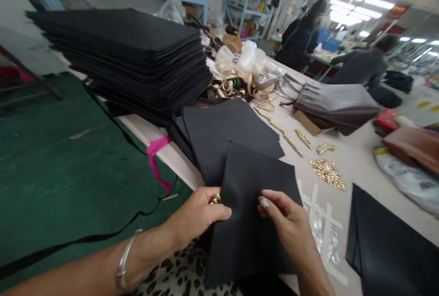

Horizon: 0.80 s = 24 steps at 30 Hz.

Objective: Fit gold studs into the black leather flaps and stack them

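A black sheet [254, 241] is held upright near the table's front edge. My left hand [202, 211] grips its left edge, thumb on the near face and fingers behind; a gold piece [215, 199] shows between thumb and forefinger. My right hand [283, 216] is closed in a pinch before the sheet's right part, with something tiny and hard to make out at its fingertips. Black sheets [233, 127] lie just beyond. To the right are a pile of gold pieces [327, 173] and a gold row [281, 129].
A tall stack of black sheets [137, 54] stands at the left back. Plastic bags [247, 58] and straps lie behind. More black sheets [391, 241] are at the right, near a brown bag [414, 147]. Two people [302, 35] are at the back.
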Each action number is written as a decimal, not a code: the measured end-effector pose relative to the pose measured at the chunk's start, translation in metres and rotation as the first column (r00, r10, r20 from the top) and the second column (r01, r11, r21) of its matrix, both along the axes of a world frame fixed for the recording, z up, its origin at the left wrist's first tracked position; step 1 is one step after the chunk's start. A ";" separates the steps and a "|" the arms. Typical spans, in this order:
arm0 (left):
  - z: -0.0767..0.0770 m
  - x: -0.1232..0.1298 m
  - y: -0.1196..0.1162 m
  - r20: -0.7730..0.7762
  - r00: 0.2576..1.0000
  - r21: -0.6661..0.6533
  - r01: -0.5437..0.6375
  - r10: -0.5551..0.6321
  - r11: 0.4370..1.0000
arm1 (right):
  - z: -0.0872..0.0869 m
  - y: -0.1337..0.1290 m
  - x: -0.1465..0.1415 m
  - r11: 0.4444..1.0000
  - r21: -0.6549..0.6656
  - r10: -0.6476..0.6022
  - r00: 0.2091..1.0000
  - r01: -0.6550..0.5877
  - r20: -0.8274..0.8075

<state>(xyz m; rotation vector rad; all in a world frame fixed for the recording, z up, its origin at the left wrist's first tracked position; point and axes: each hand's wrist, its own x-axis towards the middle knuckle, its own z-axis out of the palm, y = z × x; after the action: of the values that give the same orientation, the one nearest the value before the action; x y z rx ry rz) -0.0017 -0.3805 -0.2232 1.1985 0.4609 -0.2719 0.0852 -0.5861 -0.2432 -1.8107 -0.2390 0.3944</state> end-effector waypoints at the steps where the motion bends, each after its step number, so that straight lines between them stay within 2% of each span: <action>1: 0.000 0.000 -0.004 0.008 1.000 -0.028 0.022 -0.022 0.999 | -0.004 0.000 -0.002 1.000 0.026 0.002 0.999 -0.001 -0.046; 5: -0.005 0.003 -0.019 0.067 0.996 -0.190 0.078 -0.067 0.979 | -0.015 0.002 -0.005 0.993 0.115 0.022 0.989 -0.006 -0.143; 8: -0.011 0.006 -0.026 -0.036 0.999 -0.190 0.028 -0.035 0.981 | -0.018 0.000 -0.005 0.992 0.124 0.036 0.982 -0.013 -0.184; 12: -0.016 0.009 -0.026 -0.151 0.989 -0.239 -0.032 -0.004 0.970 | -0.018 -0.002 -0.005 0.997 0.073 0.048 0.980 -0.034 -0.194; 24: -0.025 0.008 -0.020 -0.163 0.985 -0.300 -0.001 -0.050 0.954 | -0.015 0.000 -0.003 0.996 0.053 0.075 0.974 -0.065 -0.215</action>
<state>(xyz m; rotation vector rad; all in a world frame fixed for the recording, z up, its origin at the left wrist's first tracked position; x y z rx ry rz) 0.0067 -0.4006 -0.2484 0.8877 0.5321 -0.4515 0.0820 -0.5860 -0.2581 -1.7021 -0.1585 0.6269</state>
